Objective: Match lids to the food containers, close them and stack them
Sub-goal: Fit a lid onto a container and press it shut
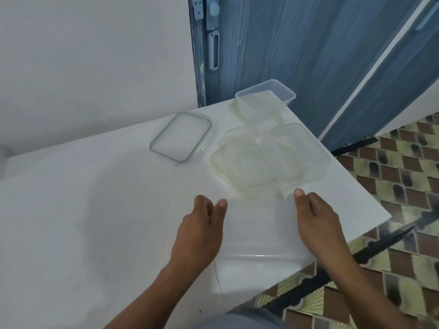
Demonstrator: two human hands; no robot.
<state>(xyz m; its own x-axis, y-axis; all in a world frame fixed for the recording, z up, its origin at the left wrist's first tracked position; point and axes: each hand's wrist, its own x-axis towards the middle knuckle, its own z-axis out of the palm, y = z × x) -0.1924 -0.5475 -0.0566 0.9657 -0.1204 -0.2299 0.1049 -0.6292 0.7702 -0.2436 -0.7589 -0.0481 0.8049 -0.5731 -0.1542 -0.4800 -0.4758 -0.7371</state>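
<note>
**Clear container gripped at both sides, near table edge**

Clear container (259,233) sits at the near edge of the white table (95,210), held between both hands. The left hand (202,231) clasps its left wall and the right hand (318,224) its right wall, thumbs pointing forward along the rim. Just beyond it lies a heap of pale translucent lids and containers (261,160), too overlapped to count. A small clear tub (266,96) stands upright at the far corner. A grey-rimmed lid (181,136) lies flat to the heap's left, apart from it. Behind: a blue door (285,43); at right, tiled floor (392,174).
</note>
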